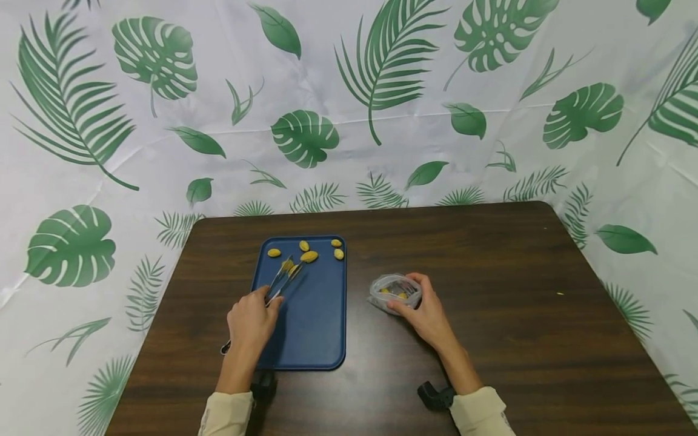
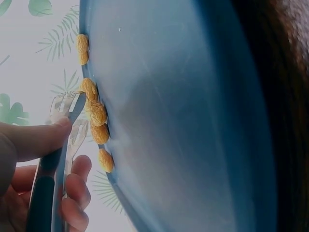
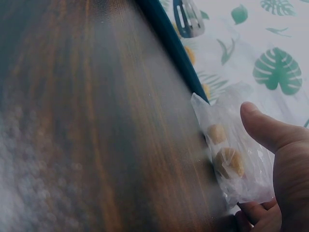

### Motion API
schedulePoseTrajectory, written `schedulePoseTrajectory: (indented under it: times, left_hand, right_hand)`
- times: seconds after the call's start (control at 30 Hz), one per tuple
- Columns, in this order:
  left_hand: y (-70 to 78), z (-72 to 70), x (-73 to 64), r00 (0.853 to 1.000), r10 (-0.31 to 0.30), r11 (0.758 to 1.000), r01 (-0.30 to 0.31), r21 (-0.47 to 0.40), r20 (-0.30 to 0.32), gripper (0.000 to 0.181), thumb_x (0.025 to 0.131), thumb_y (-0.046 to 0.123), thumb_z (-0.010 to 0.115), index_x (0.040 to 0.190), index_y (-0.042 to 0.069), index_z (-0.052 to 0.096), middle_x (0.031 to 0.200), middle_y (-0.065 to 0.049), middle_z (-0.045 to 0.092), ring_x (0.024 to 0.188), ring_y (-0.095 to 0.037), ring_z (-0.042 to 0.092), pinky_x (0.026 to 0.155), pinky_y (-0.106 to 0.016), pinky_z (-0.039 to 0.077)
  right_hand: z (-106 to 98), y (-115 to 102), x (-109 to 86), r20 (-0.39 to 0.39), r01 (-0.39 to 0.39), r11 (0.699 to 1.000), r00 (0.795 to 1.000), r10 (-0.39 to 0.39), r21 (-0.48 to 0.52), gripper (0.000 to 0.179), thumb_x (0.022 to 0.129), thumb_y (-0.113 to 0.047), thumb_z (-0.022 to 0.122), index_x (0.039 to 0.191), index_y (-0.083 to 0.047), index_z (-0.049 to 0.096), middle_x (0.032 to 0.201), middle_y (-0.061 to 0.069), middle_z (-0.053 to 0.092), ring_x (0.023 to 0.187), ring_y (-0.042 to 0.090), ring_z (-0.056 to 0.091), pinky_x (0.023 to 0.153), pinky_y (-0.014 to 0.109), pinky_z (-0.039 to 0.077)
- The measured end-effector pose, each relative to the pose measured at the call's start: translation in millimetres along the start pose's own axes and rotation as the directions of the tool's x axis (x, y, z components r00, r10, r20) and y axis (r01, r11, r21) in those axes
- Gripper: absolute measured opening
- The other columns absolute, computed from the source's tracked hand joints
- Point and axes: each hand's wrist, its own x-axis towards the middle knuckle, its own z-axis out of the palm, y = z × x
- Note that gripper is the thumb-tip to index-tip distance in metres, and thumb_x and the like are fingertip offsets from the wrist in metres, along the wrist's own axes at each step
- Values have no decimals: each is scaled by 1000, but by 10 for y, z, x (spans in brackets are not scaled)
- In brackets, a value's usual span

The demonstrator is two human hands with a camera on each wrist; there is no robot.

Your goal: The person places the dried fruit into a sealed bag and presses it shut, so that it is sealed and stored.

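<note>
My left hand (image 1: 252, 321) grips metal tongs (image 1: 279, 286) with slotted ends, held over the left side of a blue tray (image 1: 313, 327). The tong tips are apart, close to several wrinkled, golden-yellow oval pieces (image 1: 309, 257) near the tray's far end. Whether the tips touch a piece, I cannot tell. In the left wrist view, my thumb and curled fingers lie about the tongs (image 2: 60, 159). To the right of the tray, my right hand (image 1: 428, 312) holds a clear plastic bag (image 1: 376, 297) by its side. Similar golden pieces (image 3: 229, 162) show inside the bag.
The tray lies on a dark wooden table (image 1: 491, 254), left of its middle. A small yellow bit (image 1: 560, 293) lies on the tabletop at the right. Behind the table hangs a white cloth (image 1: 229, 163) with green leaf prints.
</note>
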Motion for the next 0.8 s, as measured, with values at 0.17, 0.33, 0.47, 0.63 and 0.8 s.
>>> schedulePoseTrajectory:
  times: [0.17,0.33,0.47,0.63,0.8]
  left_hand:
    - [-1,-5,1,999,-19,1000,19,6,27,39,95,29,74,122,1,73,96,-22,77,76,-42,71,64,-57,53]
    - [6,-11,5,999,-23,1000,23,7,45,39,95,29,74,123,1,72,97,-21,77,78,-42,71,65,-58,53]
    - [12,-23,13,998,-25,1000,24,14,62,39,96,29,73,123,1,72,98,-22,77,78,-42,71,66,-58,53]
    - [12,-27,11,997,-32,999,31,22,74,37,97,29,72,121,1,73,97,-23,76,74,-40,69,64,-56,52]
    - [-9,-12,-25,995,-45,999,44,15,87,33,97,27,70,119,1,74,95,-23,75,73,-40,68,64,-56,52]
  right_hand:
    - [3,-10,0,5,5,1000,1000,-5,4,78,84,-42,86,143,-16,43,133,15,59,107,30,60,92,44,46]
    - [-3,-19,7,1,6,1000,1000,-6,9,78,84,-41,86,143,-15,43,133,16,59,107,30,60,92,44,46]
    - [-4,-22,14,0,2,1000,1000,-2,12,78,83,-41,86,143,-15,43,133,15,59,107,29,60,92,44,46]
    - [-3,-15,20,3,2,1000,1000,-2,7,79,84,-43,86,143,-15,42,134,15,59,109,29,60,94,45,45]
    - [3,-10,8,0,0,1000,1000,0,6,78,83,-41,86,142,-15,43,134,15,59,110,30,61,95,46,45]
